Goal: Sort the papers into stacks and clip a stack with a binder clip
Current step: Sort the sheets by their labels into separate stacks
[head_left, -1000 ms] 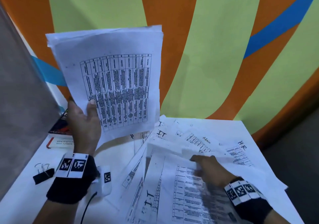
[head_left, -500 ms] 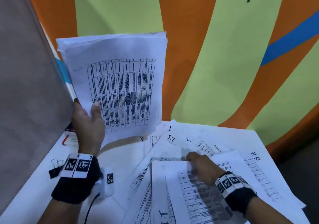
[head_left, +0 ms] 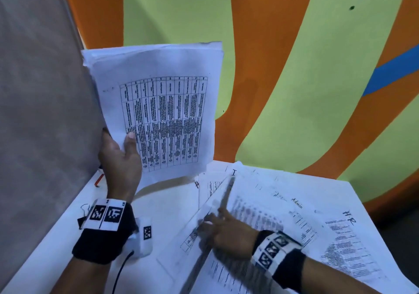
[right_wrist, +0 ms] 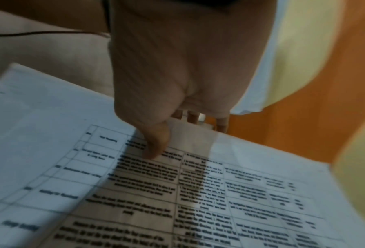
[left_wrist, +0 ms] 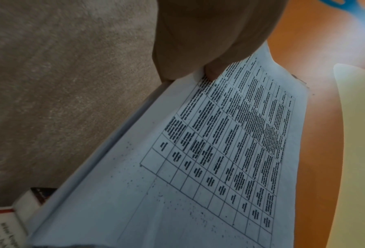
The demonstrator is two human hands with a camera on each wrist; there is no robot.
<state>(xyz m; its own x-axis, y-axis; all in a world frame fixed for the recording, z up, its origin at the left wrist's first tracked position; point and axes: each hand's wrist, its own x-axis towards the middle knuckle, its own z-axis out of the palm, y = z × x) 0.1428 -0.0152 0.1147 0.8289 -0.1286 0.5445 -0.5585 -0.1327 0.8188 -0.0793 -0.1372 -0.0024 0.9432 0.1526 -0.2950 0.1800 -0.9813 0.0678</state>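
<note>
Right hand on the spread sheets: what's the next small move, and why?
Probably lift the pinched sheet clear and carry it to the held stack. The right hand already pinches it, thumb on top and fingers underneath in the right wrist view, with one edge raised off the loose papers. The left hand holds the stack upright, thumb across its front. The binder clip lies untouched.

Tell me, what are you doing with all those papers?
Someone is sorting papers. The left hand holds up a stack of sheets with a printed table on top. The right hand pinches the edge of one loose sheet from the messy spread on the white table. Some spread pages carry handwritten labels like "Admin" and "HR". A black binder clip lies by the left wrist, not yet used.
</note>
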